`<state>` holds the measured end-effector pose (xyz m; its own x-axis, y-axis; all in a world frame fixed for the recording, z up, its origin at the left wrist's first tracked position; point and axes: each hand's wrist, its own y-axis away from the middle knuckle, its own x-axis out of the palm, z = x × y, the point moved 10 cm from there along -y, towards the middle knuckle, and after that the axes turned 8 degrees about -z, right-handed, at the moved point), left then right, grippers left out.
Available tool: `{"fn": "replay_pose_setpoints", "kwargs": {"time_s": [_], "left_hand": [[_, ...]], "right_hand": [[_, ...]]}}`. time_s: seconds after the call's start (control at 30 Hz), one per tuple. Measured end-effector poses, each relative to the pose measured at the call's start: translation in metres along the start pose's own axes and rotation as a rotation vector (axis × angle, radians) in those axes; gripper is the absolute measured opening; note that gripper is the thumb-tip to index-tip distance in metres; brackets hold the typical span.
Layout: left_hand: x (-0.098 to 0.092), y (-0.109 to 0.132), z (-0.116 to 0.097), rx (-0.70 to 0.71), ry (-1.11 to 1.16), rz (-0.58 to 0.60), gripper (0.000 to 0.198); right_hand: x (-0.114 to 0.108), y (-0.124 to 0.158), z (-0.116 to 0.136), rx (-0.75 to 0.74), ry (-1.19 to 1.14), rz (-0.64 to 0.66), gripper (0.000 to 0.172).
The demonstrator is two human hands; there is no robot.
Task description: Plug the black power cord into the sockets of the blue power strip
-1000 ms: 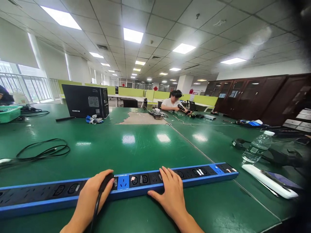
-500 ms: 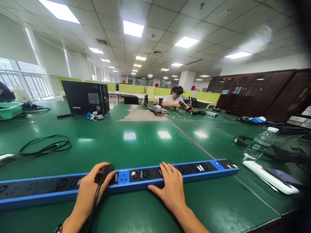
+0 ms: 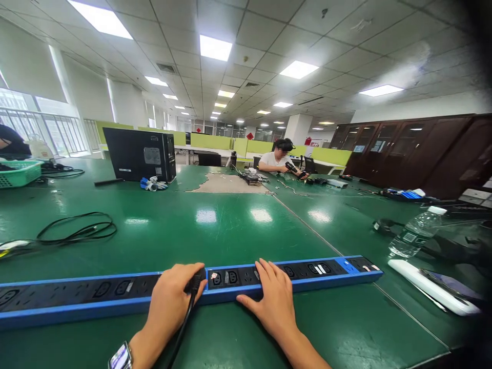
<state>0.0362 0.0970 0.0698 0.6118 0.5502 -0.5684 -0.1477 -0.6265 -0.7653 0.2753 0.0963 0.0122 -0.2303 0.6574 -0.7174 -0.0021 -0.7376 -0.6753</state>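
A long power strip (image 3: 315,282), blue-framed with black and blue sockets, lies across the table in front of me. My left hand (image 3: 171,297) is closed around a black power plug (image 3: 198,277) over the strip's blue socket, which is mostly covered. Whether its pins are in the socket cannot be made out. The plug's black cord (image 3: 183,328) runs down toward me. Further right, my right hand (image 3: 274,300) grips the strip, with the fingers over its top and the thumb against the front side.
A coiled black cable (image 3: 82,228) lies at left, behind the strip. Toward the back stand a computer case (image 3: 134,154), gloves (image 3: 154,183) and a green basket (image 3: 19,174). On the right are a water bottle (image 3: 417,233) and a white object (image 3: 432,287). A person (image 3: 282,156) sits across the table.
My left hand has moved right along the strip with the plug, from beside the blue socket to over it. The right hand keeps its hold. The view has shifted slightly.
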Motion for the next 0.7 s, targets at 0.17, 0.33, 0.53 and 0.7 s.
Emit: {"fn": "replay_pose_setpoints", "kwargs": {"time_s": [0.17, 0.33, 0.53, 0.7], "left_hand": [[-0.002, 0.001, -0.016, 0.12, -0.144, -0.002, 0.023], [0.007, 0.004, -0.014, 0.09, -0.161, 0.054, 0.019], [0.0, 0.012, 0.009, 0.044, -0.106, 0.065, 0.057], [0.006, 0.017, 0.015, -0.003, -0.166, 0.11, 0.066]], "right_hand": [[0.001, 0.0, 0.002, -0.003, 0.008, 0.012, 0.082], [-0.002, -0.001, 0.004, 0.021, 0.026, 0.009, 0.081], [-0.001, -0.001, 0.004, 0.021, 0.038, 0.03, 0.082], [0.0, 0.0, 0.002, 0.019, 0.041, 0.027, 0.082]]}}
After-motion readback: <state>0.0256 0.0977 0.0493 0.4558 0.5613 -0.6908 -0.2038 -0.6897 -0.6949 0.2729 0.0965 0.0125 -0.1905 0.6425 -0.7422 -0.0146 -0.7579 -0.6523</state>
